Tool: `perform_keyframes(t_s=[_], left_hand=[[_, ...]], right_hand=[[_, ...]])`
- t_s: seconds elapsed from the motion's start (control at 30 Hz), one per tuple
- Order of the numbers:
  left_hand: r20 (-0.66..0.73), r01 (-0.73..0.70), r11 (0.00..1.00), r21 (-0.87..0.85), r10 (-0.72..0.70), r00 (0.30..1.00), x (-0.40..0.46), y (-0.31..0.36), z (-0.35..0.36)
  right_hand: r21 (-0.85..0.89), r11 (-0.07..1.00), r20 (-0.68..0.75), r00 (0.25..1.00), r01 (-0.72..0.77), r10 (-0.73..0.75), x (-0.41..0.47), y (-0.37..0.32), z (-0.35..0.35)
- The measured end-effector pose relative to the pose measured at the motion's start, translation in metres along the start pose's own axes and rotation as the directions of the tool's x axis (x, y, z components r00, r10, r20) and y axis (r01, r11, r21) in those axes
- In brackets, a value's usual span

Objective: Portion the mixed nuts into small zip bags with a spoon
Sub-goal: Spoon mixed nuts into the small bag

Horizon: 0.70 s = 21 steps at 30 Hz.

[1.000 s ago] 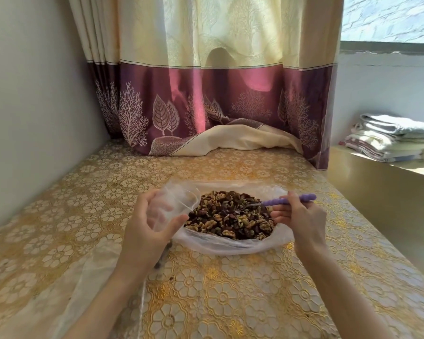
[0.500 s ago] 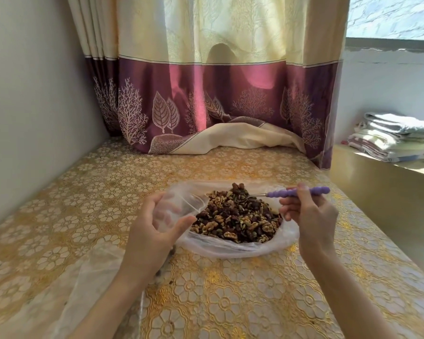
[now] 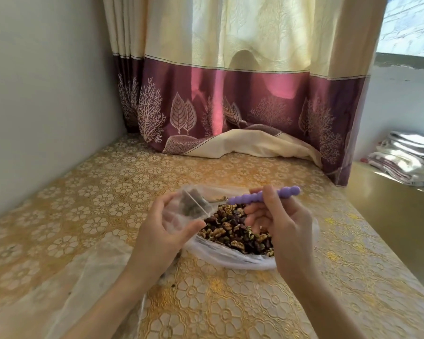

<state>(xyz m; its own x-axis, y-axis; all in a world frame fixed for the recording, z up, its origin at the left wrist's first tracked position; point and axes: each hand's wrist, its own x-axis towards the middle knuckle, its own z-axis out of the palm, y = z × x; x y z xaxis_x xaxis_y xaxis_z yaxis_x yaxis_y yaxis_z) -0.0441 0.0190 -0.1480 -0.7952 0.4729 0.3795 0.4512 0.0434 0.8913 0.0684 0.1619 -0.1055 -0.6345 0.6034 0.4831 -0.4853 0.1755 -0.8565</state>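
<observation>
A heap of mixed nuts (image 3: 233, 232) lies in a big clear plastic bag (image 3: 230, 259) on the table. My left hand (image 3: 163, 234) holds a small clear zip bag (image 3: 194, 206) open just left of the heap, with some nuts showing inside it. My right hand (image 3: 283, 227) grips the purple beaded handle of a spoon (image 3: 264, 196). The spoon's metal end reaches left into the mouth of the small bag, above the heap.
The table (image 3: 88, 216) wears a gold floral cloth. A flat clear plastic sheet (image 3: 78, 285) lies at the near left. A purple and cream curtain (image 3: 230, 106) hangs at the back, a wall stands on the left, and folded towels (image 3: 406, 157) sit on a ledge at right.
My right hand lifted the spoon out of the nut heap and carried it left to the small bag's mouth. My left hand raised the small bag; nuts now show inside it.
</observation>
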Motion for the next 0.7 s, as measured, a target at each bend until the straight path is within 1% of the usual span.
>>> perform_keyframes(t_s=[0.07,0.13,0.2,0.3,0.4,0.47,0.5,0.57,0.63,0.7], left_hand=[[0.017,0.018,0.998,-0.054,-0.017,1.0,0.001,-0.001,-0.002],[0.003,0.028,0.997,-0.077,-0.028,1.0,0.002,-0.002,-0.003],[-0.012,0.023,0.999,-0.024,-0.024,1.0,0.003,-0.005,-0.003],[-0.006,-0.007,0.999,0.036,0.008,1.0,0.003,-0.01,-0.003],[0.005,-0.009,1.0,0.011,0.009,1.0,0.003,-0.011,-0.005],[-0.006,-0.016,1.0,-0.002,0.016,1.0,0.003,-0.01,-0.006],[-0.01,-0.023,1.0,-0.005,0.023,1.0,0.003,-0.009,-0.007],[-0.019,-0.034,0.999,-0.02,0.033,0.999,0.003,-0.009,-0.007],[-0.034,-0.032,0.998,-0.052,0.03,0.999,0.004,-0.01,-0.008],[-0.049,-0.03,0.997,-0.075,0.027,0.998,0.006,-0.01,-0.01]], right_hand=[[-0.016,1.0,0.085,0.996,0.022,-0.021,-0.002,0.003,0.004],[0.001,1.0,0.143,0.989,0.026,-0.026,-0.002,0.004,0.004],[0.038,0.999,0.147,0.989,0.019,-0.024,-0.001,0.006,0.002],[0.106,0.994,0.073,0.997,0.01,-0.017,-0.001,0.01,-0.004],[0.177,0.984,-0.056,0.998,-0.003,0.013,0.004,0.012,-0.015],[0.175,0.985,-0.171,0.984,-0.014,0.044,0.008,0.014,-0.024],[0.131,0.991,-0.237,0.97,-0.017,0.048,0.01,0.016,-0.029],[-0.053,0.998,-0.344,0.939,-0.019,-0.001,0.012,0.022,-0.038],[-0.246,0.969,-0.374,0.924,-0.013,-0.083,0.012,0.028,-0.045],[-0.377,0.926,-0.361,0.922,-0.005,-0.142,0.011,0.033,-0.051]])
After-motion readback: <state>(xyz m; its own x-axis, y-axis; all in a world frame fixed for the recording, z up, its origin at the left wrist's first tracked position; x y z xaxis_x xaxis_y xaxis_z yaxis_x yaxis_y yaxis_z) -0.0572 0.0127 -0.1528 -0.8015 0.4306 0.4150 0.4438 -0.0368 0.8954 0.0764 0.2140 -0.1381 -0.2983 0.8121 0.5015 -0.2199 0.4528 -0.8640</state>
